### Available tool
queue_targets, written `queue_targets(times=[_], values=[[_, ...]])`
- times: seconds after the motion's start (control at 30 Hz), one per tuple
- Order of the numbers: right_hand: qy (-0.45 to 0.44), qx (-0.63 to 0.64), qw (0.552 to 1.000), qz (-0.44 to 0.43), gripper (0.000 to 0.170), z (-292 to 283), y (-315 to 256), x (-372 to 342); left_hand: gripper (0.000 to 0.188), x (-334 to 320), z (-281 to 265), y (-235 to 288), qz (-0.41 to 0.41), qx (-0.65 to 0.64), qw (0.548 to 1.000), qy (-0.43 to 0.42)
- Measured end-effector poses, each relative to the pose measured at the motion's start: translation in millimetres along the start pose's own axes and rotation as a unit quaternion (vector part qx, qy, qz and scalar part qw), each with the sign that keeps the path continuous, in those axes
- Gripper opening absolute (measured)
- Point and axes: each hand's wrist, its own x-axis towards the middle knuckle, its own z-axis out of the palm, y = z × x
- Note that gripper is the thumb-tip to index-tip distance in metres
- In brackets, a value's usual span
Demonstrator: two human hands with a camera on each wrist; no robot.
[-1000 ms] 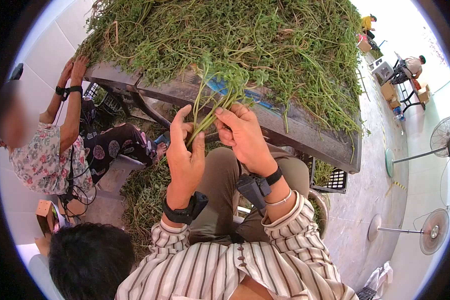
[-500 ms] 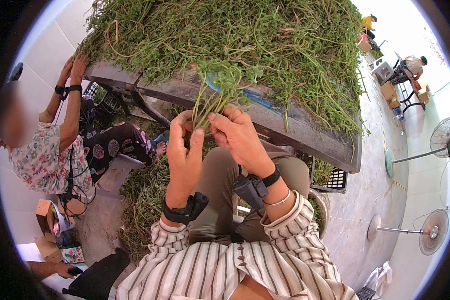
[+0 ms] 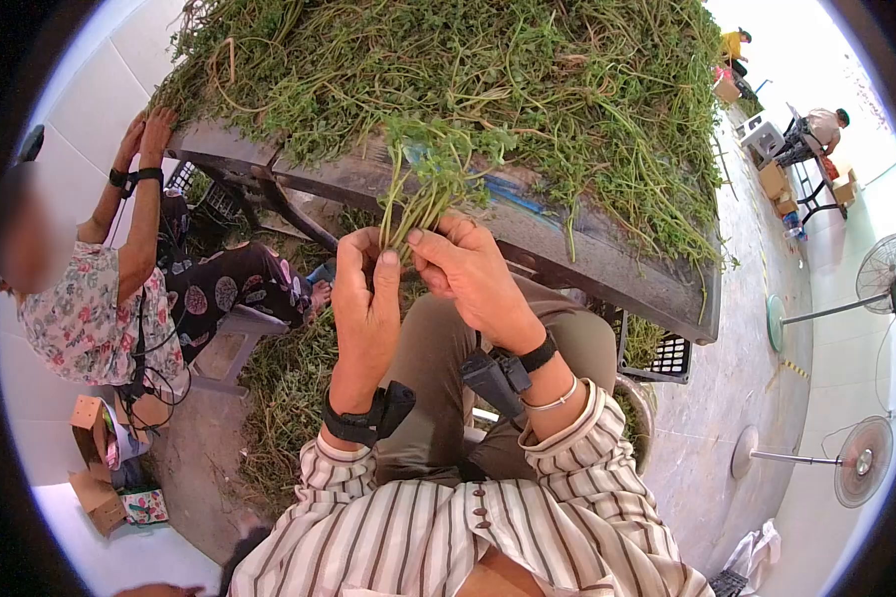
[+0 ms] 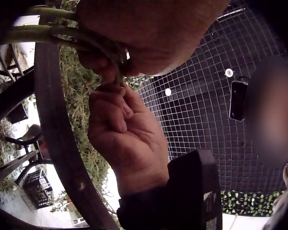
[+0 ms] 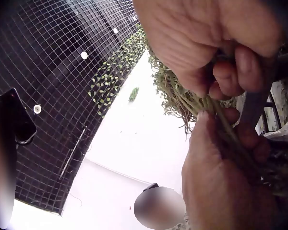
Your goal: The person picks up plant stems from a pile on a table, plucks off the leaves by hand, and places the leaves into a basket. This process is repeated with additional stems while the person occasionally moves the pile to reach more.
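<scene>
A small bunch of green stems (image 3: 423, 207) stands leaf-end up between both hands, in front of the table edge. The left hand (image 3: 364, 298) pinches its lower stems between thumb and fingers. Close on the other side, the right hand (image 3: 473, 274) grips the same stems, thumb against them. In the left wrist view thick stems (image 4: 36, 33) run in beside the nearer hand. The right wrist view has the stems (image 5: 221, 117) between the two hands, their lower ends in shadow. Behind the bunch lies a heap of leafy greens (image 3: 468, 80).
The table's dark edge (image 3: 617, 269) runs just beyond the hands. A seated person in a floral shirt (image 3: 100, 328) is at the left, hands at the table. More greens (image 3: 289, 418) lie on the floor, a black crate (image 3: 672, 358) is under the table, and fans (image 3: 864, 460) stand right.
Both hands have drawn closer together around the bunch, and the right hand has shifted slightly left and down. At the lower left, a dark-haired head, then a reaching arm, has mostly moved out of view.
</scene>
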Motion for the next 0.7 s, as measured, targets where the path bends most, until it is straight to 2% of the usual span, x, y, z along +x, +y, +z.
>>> queue_targets(times=[0.03,0.23,0.37,0.43,0.53,0.7], values=[[-0.006,0.001,1.000,0.006,0.014,-0.5,0.1,-0.5,0.017,0.2,0.2,-1.6,0.023,0.019,1.000,0.006],[-0.015,-0.002,1.000,0.012,0.012,3.6,-2.8,-0.5,0.014,0.3,1.2,2.6,-0.001,0.004,1.000,0.003],[0.000,0.016,1.000,0.023,0.012,6.0,-2.8,-1.3,0.016,1.2,1.3,7.3,0.021,0.027,0.999,0.014],[0.006,0.019,0.998,0.051,0.014,8.6,-6.4,-2.4,0.017,1.4,-0.6,13.1,0.010,0.044,0.999,0.008],[-0.018,0.011,0.999,0.046,0.015,2.9,-2.3,-1.9,0.016,1.7,1.2,11.7,0.030,0.036,0.999,0.026],[-0.014,-0.007,0.999,0.052,0.019,4.8,-7.2,-2.5,0.016,2.4,1.4,10.0,0.019,0.019,0.999,0.032]])
